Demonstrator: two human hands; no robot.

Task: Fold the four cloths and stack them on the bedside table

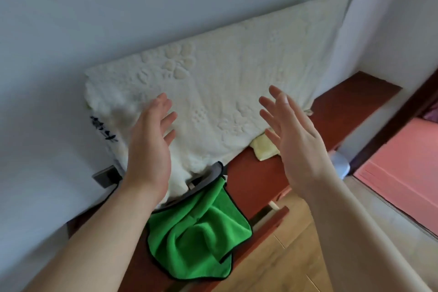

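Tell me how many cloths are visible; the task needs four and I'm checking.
3. A white cloth spread over the bedside table, a yellow cloth peeking from under its right edge, a green cloth hanging off the front. A fourth may be hidden underneath.

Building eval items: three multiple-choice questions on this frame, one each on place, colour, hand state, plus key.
1. Where does the pale yellow cloth lie? A) partly under the large white embossed cloth B) on the floor C) in a hand
2. What colour is the black-edged microfibre cloth hanging off the red-brown wooden table? A) blue B) green C) pink
3. How are the left hand and right hand? A) both open B) both fists C) both gripping cloth
Key: 1 A, its corner peeks from beneath the white edge; 2 B, bright green; 3 A, fingers straight and spread.
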